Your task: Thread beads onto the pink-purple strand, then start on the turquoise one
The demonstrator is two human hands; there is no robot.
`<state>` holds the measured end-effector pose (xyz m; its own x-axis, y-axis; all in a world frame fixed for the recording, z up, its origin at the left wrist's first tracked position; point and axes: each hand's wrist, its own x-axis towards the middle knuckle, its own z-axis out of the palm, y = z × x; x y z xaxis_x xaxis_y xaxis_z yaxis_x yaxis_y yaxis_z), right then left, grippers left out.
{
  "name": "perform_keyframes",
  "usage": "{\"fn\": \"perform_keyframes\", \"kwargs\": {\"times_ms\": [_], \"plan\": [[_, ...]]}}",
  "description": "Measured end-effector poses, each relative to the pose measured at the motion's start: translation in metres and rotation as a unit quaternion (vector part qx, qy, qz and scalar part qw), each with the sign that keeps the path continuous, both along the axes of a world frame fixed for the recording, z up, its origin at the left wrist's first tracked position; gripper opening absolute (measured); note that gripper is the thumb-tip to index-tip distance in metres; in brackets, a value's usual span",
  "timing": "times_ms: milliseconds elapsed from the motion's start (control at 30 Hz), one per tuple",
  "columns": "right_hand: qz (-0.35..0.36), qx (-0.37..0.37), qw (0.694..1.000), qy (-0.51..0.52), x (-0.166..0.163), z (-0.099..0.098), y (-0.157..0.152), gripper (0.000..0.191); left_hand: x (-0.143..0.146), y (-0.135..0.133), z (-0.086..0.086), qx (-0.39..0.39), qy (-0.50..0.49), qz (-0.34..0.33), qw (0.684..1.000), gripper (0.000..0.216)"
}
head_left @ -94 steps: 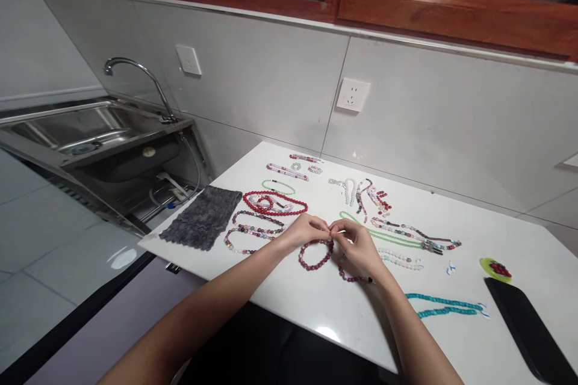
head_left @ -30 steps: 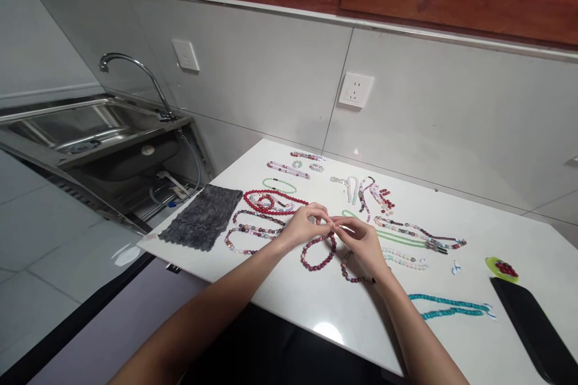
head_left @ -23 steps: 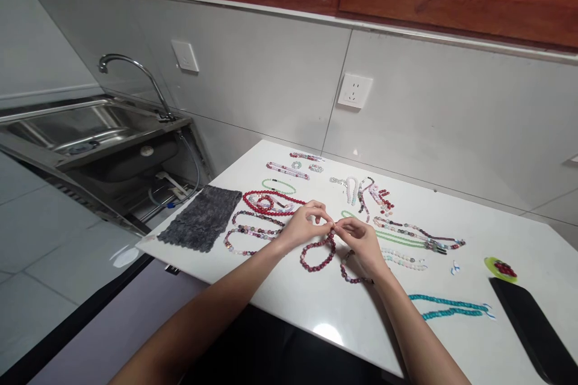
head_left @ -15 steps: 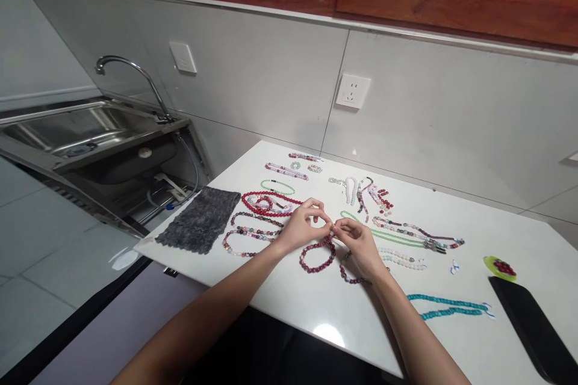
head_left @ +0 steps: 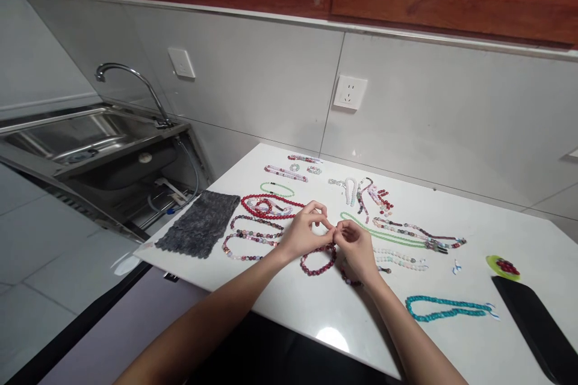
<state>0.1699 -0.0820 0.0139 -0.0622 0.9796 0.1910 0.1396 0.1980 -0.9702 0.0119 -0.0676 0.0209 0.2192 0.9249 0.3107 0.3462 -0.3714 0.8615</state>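
My left hand (head_left: 307,232) and my right hand (head_left: 356,248) meet fingertip to fingertip above the table, both in a pinch. From their fingertips hangs a loop of dark red beads (head_left: 318,271), its upper end hidden by the fingers. Under my right hand lies a dark multicoloured bead strand (head_left: 347,277), partly covered. Left of my left hand are multicoloured bead strands (head_left: 244,255) and a bright red bead necklace (head_left: 246,202). A pale bead strand (head_left: 401,257) extends to the right of my right hand.
A dark grey cloth (head_left: 198,224) covers the table's left end. Green bead strands (head_left: 388,236) and a teal strand (head_left: 445,316) lie right. Farther right are a yellow-green dish (head_left: 493,261) with red beads and a black phone-like slab (head_left: 533,325). A sink (head_left: 90,132) stands left.
My right hand has turned and shifted slightly left, its fingertips now closer against those of my left hand. The teal strand shows more fully beside my right forearm.
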Motion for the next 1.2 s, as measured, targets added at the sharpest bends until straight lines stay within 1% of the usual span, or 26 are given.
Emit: {"fn": "perform_keyframes", "kwargs": {"times_ms": [133, 267, 433, 567, 667, 767, 833, 1000, 1133, 1200], "plan": [[-0.023, 0.023, 0.999, -0.001, -0.001, -0.002, -0.002, 0.009, 0.001, 0.0, 0.0, 0.003, 0.001, 0.005, 1.0, 0.015], [-0.016, 0.02, 0.999, 0.021, -0.002, -0.002, -0.002, 0.01, 0.001, -0.001, 0.003, 0.035, 0.004, -0.003, 0.999, 0.012], [-0.006, 0.002, 0.999, 0.038, -0.001, 0.0, -0.002, 0.013, -0.001, -0.001, 0.004, 0.117, 0.021, -0.008, 0.993, 0.008], [0.0, 0.001, 0.999, 0.046, -0.001, 0.004, -0.003, 0.014, -0.004, 0.002, -0.005, 0.181, 0.048, -0.007, 0.982, 0.01], [-0.011, 0.006, 0.999, 0.045, -0.001, 0.006, -0.005, 0.016, -0.005, 0.006, -0.013, 0.235, 0.072, -0.002, 0.969, 0.01], [-0.025, 0.008, 0.999, 0.048, -0.003, 0.007, -0.007, 0.016, -0.005, 0.008, -0.019, 0.296, 0.073, 0.017, 0.952, 0.009], [-0.03, 0.008, 0.998, 0.054, -0.003, 0.008, -0.008, 0.015, -0.004, 0.009, -0.02, 0.315, 0.063, 0.032, 0.946, 0.008], [-0.028, 0.016, 0.998, 0.059, -0.004, 0.008, -0.009, 0.012, 0.0, 0.006, -0.013, 0.285, 0.027, 0.044, 0.957, 0.007], [-0.023, 0.031, 0.998, 0.043, -0.005, 0.008, -0.011, 0.01, 0.002, 0.003, -0.006, 0.245, -0.004, 0.029, 0.969, 0.005], [-0.024, 0.037, 0.999, 0.03, -0.004, 0.008, -0.011, 0.009, 0.002, 0.002, -0.004, 0.21, -0.017, 0.018, 0.977, 0.005]]}}
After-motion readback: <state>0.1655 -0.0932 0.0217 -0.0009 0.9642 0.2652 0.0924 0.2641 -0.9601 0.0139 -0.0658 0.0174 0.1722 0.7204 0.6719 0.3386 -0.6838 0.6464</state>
